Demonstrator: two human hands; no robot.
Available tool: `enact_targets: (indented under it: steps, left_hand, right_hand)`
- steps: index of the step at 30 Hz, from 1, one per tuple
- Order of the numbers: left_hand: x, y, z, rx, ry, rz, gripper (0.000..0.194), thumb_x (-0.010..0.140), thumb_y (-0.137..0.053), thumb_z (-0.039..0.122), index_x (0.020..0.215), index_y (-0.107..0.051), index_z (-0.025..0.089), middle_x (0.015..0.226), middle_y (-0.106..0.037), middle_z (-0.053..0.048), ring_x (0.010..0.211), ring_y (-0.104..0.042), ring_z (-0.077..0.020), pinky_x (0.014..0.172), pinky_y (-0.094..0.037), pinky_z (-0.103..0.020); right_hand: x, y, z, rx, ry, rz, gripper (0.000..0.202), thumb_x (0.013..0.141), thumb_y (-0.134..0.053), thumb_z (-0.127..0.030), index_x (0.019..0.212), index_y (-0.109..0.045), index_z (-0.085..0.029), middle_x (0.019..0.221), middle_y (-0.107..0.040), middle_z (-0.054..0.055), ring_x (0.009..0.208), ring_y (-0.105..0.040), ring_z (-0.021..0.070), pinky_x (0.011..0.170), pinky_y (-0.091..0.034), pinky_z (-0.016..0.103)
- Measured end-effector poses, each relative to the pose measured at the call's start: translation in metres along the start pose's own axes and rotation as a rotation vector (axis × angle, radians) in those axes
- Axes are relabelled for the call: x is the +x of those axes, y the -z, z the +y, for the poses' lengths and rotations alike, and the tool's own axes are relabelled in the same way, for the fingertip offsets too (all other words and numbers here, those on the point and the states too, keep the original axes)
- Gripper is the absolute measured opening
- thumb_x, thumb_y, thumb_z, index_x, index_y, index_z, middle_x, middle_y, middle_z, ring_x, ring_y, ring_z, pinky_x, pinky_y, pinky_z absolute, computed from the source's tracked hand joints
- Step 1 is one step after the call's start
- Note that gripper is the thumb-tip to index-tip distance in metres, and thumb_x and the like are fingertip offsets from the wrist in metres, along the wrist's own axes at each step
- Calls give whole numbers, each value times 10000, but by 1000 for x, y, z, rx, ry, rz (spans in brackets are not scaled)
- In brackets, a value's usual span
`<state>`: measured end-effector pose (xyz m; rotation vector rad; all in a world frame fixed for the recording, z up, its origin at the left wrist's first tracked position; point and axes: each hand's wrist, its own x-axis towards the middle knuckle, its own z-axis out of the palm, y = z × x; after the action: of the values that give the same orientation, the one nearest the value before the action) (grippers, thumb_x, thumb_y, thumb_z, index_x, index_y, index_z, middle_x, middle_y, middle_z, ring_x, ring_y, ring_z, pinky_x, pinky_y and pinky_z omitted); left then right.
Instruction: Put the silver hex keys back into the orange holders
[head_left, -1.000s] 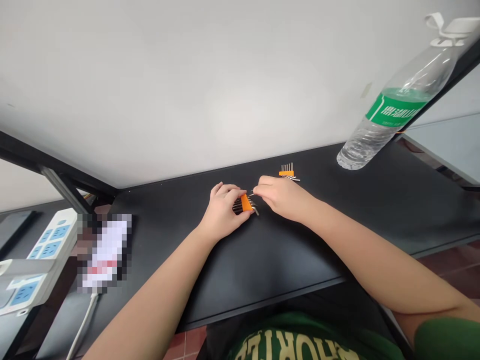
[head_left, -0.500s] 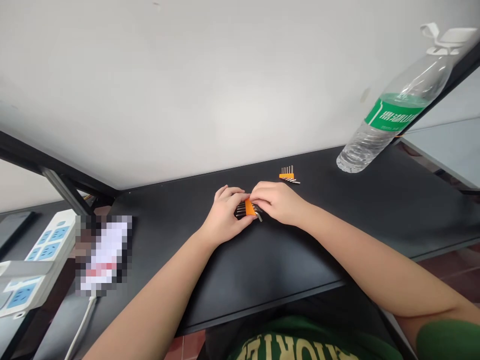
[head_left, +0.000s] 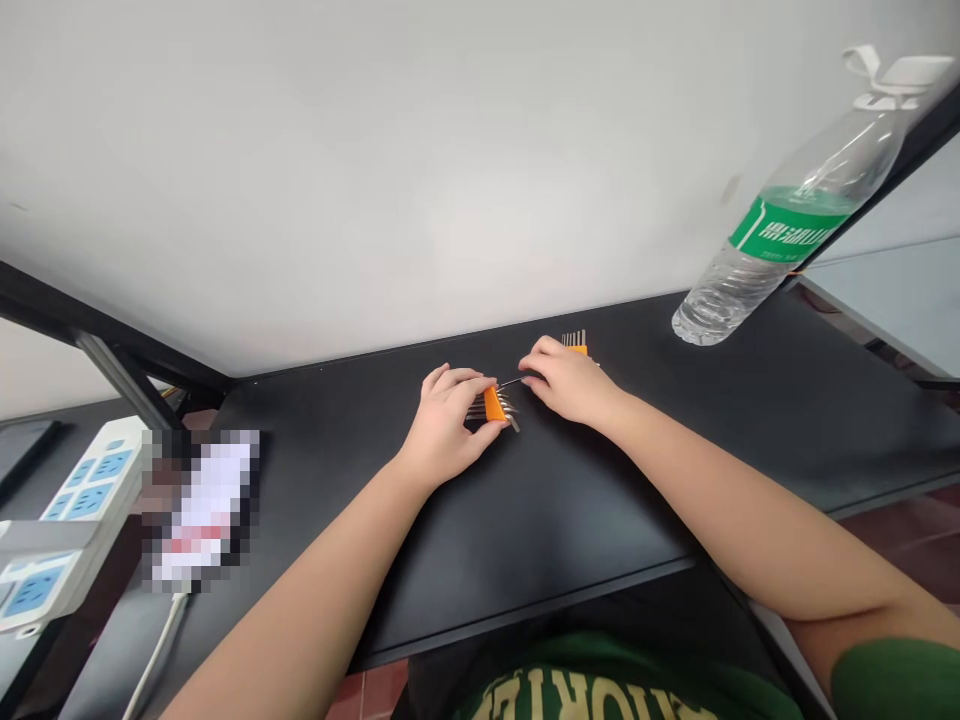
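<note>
My left hand point(head_left: 448, 425) is closed on an orange hex key holder point(head_left: 495, 404), thumb at its near end and fingers at its far end. Several metal hex keys stick out of both sides of it, their bent ends to the right. Just to the right, the fingertips of my right hand point(head_left: 566, 383) pinch one thin hex key point(head_left: 513, 381). Its left end lies close to the holder's far end; I cannot tell whether it is still inside. Behind my right hand lies a second orange holder with hex keys point(head_left: 576, 348), partly covered by the hand.
A large water bottle point(head_left: 787, 225) with a green label stands at the back right, by the wall. At left are a white power strip point(head_left: 82, 505) and a blurred-out object point(head_left: 206, 510) with a white cable point(head_left: 157, 650). The black tabletop point(head_left: 555, 530) ends in front of my body.
My right hand has moved right and slightly away from the holder, with a thin hex key now showing at its fingertips. It now covers part of the second holder. My left hand keeps its hold.
</note>
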<state>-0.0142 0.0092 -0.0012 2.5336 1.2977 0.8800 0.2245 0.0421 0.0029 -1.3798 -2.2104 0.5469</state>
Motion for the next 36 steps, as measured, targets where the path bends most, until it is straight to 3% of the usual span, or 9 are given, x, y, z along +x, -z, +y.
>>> enact_targets:
  steps: [4, 9, 16, 20, 24, 29, 36]
  left_hand:
    - [1, -1, -1, 11, 23, -41, 411, 885, -715, 379, 1268, -623, 262, 1257, -700, -85, 1233, -638, -266, 1268, -276, -563]
    - [2, 1, 0, 10, 42, -52, 402, 899, -684, 338, 1289, -623, 260, 1248, -703, -89, 1229, -636, -271, 1259, -285, -566]
    - [3, 0, -1, 35, -4, -45, 386, 919, -661, 304, 1298, -602, 261, 1248, -711, -85, 1221, -634, -280, 1208, -335, -561]
    - [2, -1, -3, 37, 13, -24, 385, 916, -634, 262, 1299, -599, 256, 1246, -721, -84, 1161, -654, -279, 1058, -459, -490]
    - [1, -1, -4, 39, 20, -16, 384, 917, -641, 262, 1298, -602, 249, 1246, -727, -74, 1120, -661, -268, 1004, -475, -459]
    - [1, -1, -3, 32, 29, 1, 398, 901, -685, 279, 1292, -614, 257, 1245, -738, -54, 1084, -673, -249, 998, -476, -431]
    - [1, -1, -4, 43, 37, 6, 404, 885, -718, 291, 1277, -622, 266, 1232, -747, -41, 1056, -680, -249, 982, -477, -435]
  right_hand:
    - [2, 1, -1, -320, 31, -125, 122, 988, -583, -218, 958, -694, -177, 1071, -635, 93, 801, -611, 183, 636, -383, 303]
    - [1, 4, -14, -329, -55, -231, 101, 892, -607, -111, 825, -647, -175, 970, -669, 111, 774, -626, 201, 644, -408, 308]
    - [-4, 7, -20, -338, -132, -291, 115, 778, -644, -85, 728, -605, -181, 909, -688, 129, 723, -613, 216, 576, -365, 310]
    - [-6, 8, -21, -258, -50, -201, 129, 789, -601, -78, 760, -566, -199, 816, -648, 66, 681, -554, 179, 581, -328, 293]
    - [-6, 9, -22, -68, 104, -60, 163, 830, -532, -56, 787, -530, -213, 745, -558, -8, 662, -477, 143, 610, -320, 267]
    - [-8, 7, -20, 12, 235, 53, 156, 885, -520, -72, 799, -538, -201, 793, -551, -1, 687, -469, 136, 643, -341, 260]
    - [-11, 12, -20, -61, 275, 152, 144, 954, -512, -111, 880, -604, -193, 848, -584, 14, 669, -479, 128, 620, -345, 258]
